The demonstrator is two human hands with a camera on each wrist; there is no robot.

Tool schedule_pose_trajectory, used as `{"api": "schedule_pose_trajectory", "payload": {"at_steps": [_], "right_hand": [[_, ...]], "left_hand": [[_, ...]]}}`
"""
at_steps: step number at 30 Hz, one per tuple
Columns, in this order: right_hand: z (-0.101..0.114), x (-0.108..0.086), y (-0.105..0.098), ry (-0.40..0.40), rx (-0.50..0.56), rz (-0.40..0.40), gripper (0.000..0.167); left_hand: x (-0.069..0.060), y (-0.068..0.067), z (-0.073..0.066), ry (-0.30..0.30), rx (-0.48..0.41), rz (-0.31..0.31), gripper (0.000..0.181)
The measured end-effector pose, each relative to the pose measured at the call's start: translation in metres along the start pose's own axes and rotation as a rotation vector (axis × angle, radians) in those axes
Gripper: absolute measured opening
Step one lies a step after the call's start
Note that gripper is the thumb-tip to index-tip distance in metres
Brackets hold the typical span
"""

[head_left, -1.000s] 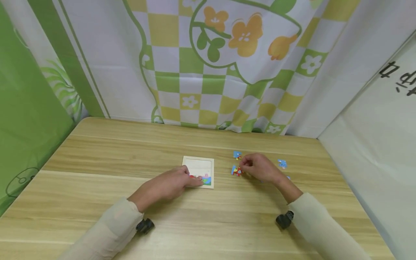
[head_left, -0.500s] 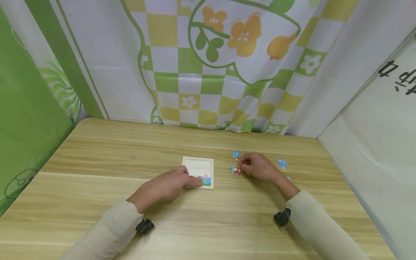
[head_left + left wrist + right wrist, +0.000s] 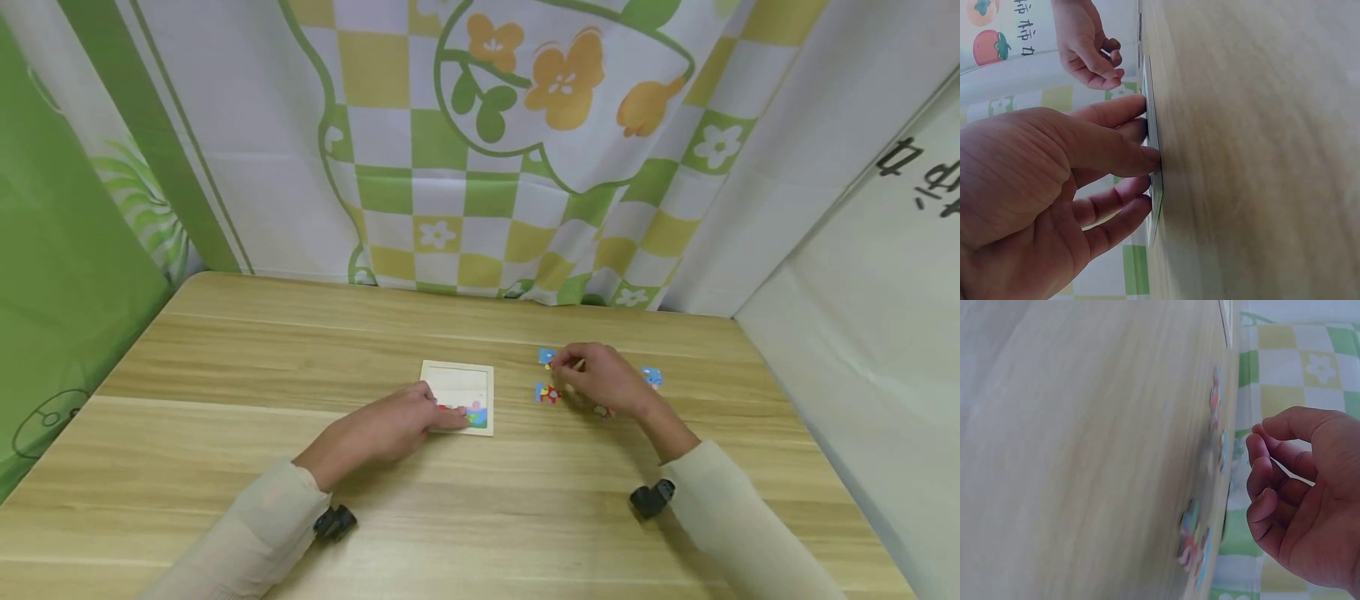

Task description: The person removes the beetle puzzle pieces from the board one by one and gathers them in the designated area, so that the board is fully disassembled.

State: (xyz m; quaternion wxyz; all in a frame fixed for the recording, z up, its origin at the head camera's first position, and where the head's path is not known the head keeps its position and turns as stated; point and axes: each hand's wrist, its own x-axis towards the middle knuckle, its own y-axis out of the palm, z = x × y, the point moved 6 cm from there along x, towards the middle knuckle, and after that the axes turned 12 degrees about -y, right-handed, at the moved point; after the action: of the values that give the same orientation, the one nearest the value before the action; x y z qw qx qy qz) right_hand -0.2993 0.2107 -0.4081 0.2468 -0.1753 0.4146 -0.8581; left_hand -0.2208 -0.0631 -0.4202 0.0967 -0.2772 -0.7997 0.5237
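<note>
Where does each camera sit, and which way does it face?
Head: worn on the head, facing forward and down at table, frame, puzzle pieces and curtain; left grip, right grip and sleeves show.
Left wrist: worn there, looking low across the table; left grip touches the frame, right grip beyond.
Right wrist: worn there, looking across the table towards puzzle pieces and curtain; only the right grip shows.
Shared: head and left wrist both show both grips.

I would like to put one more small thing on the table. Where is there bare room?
Bare wood of the table lies between the two sleeves, left of the left hand, and behind the puzzle frame, towards the curtain. It is crowded around the right hand, where loose puzzle pieces lie.
</note>
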Motion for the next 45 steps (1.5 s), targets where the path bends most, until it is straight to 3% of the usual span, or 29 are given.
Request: {"api": "schedule_pose_trajectory", "payload": {"at_steps": [8, 15, 21, 26, 33, 38, 45], "right_hand": [[0.028, 0.006, 0.013, -0.102, 0.034, 0.034, 0.016], [0.057, 0.015, 0.036, -0.208, -0.008, 0.063, 0.013], [0.072, 0.022, 0.057, -0.288, -0.010, 0.141, 0.017], [0.076, 0.026, 0.067, -0.313, -0.085, 0.174, 0.022], [0.080, 0.027, 0.072, -0.287, -0.157, 0.173, 0.025], [0.082, 0.025, 0.074, -0.268, -0.226, 0.167, 0.027], [0.084, 0.024, 0.076, -0.256, -0.253, 0.165, 0.032]], "left_hand": [[0.000, -0.001, -0.002, 0.036, 0.062, -0.051, 0.037], [0.002, -0.003, -0.003, 0.075, 0.115, -0.098, 0.032], [0.002, -0.003, -0.002, 0.054, 0.122, -0.097, 0.027], [0.002, -0.002, -0.002, 0.061, 0.129, -0.089, 0.033], [0.003, -0.003, -0.001, 0.030, 0.092, -0.050, 0.035], [0.003, -0.003, -0.003, 0.042, 0.110, -0.055, 0.035], [0.004, -0.002, -0.003, 0.018, 0.129, -0.048, 0.037]]}}
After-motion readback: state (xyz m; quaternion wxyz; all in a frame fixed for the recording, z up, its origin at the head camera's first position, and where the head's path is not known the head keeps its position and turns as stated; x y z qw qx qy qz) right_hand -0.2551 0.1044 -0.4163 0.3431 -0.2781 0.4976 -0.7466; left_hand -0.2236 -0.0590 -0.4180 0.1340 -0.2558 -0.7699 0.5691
